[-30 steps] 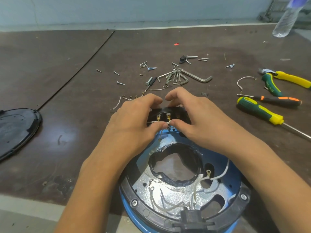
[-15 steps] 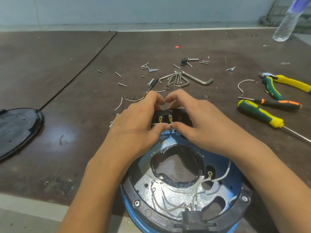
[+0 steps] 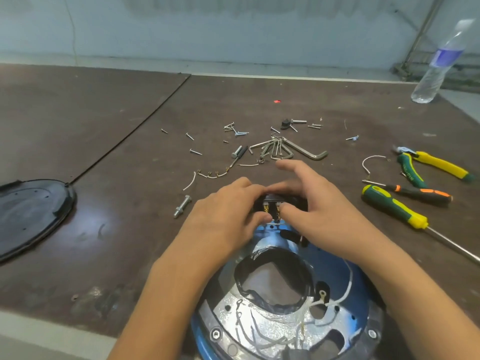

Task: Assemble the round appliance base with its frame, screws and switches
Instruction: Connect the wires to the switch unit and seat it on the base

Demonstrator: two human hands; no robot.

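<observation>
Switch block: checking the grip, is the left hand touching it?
Touching: head view shows the left hand with fingers curled round the switch block.

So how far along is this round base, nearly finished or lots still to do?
Midway, I'd judge. Done: the black frame sits on the blue base with two frame screws in. In hand: the left hand and right hand hold the switch block at the far edge. Left: white wires lie loose; spare screws and the black cover wait on the table.
</observation>
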